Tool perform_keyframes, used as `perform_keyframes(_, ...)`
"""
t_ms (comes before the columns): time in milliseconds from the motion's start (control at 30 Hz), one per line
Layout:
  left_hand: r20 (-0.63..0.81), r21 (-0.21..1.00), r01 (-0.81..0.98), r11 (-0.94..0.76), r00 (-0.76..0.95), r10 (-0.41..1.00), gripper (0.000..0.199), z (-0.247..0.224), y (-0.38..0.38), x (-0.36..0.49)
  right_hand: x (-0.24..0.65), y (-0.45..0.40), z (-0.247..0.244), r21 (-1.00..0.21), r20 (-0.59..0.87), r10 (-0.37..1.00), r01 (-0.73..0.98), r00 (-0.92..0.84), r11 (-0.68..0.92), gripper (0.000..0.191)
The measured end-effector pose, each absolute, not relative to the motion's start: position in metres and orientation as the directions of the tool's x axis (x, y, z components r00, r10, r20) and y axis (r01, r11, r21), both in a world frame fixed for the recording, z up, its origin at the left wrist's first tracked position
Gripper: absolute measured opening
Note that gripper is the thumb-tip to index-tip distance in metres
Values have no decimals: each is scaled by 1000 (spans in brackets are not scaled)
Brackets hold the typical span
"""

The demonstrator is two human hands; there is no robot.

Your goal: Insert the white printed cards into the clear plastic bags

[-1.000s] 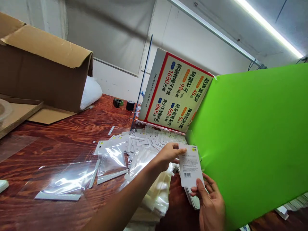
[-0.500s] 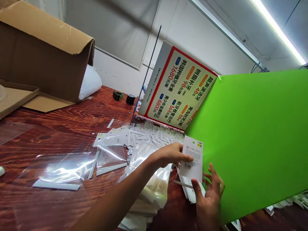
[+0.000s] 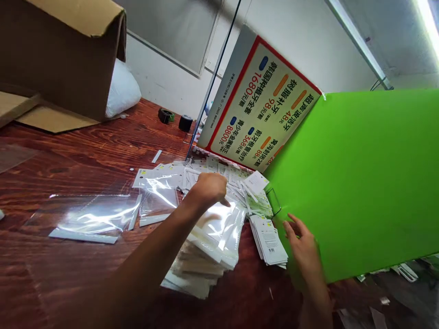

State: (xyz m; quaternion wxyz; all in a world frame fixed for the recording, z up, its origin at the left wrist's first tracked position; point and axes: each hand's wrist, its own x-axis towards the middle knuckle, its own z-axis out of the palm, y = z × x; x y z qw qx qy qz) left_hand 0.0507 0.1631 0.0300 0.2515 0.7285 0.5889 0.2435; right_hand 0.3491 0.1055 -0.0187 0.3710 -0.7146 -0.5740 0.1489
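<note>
My left hand [image 3: 210,188] is over the top of a stack of clear plastic bags [image 3: 219,233]. Its fingers are curled and mostly hidden, with one digit pointing down at the bags; anything in them is out of sight. My right hand [image 3: 303,244] is beside the green board, holding nothing, its fingers slightly apart. Left of it lies a small stack of white printed cards [image 3: 270,242]. Behind that is a heap of packed cards [image 3: 236,176], with a single white card [image 3: 256,183] lying tilted on its right end.
A large green board [image 3: 363,178] and a printed sign panel [image 3: 254,105] stand at the right and back. Loose clear bags [image 3: 92,217] lie on the wooden table [image 3: 137,146]. An open cardboard box [image 3: 68,59] and tape rolls [image 3: 185,122] are farther back.
My left hand has let go of the card it held and moved left over the bags. My right hand has drawn away from the card stack. The view has tilted down.
</note>
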Motion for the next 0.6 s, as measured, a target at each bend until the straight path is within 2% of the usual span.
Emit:
perform_keyframes(33,-2,597,787,-159,199,980,32,31,161,48,357,96,-24,-558,173,932,811,319,-174,69)
perform_keyframes(100,-84,437,885,-161,219,972,33,33,158,44,367,81,-39,-303,70,931,897,358,-322,68)
perform_keyframes(167,-118,321,927,-194,242,963,30,36,157,43,371,74,-54,-178,7,931,917,365,-358,63)
perform_keyframes(333,-124,331,928,-168,219,968,24,40,164,40,372,76,-72,-182,40,925,913,379,-366,55)
perform_keyframes(467,-133,380,910,-169,234,963,15,36,169,39,375,78,-73,-246,91,904,889,417,-385,56)
perform_keyframes(600,-71,410,902,-132,176,982,22,25,178,39,371,75,-78,-330,176,882,870,437,-366,58)
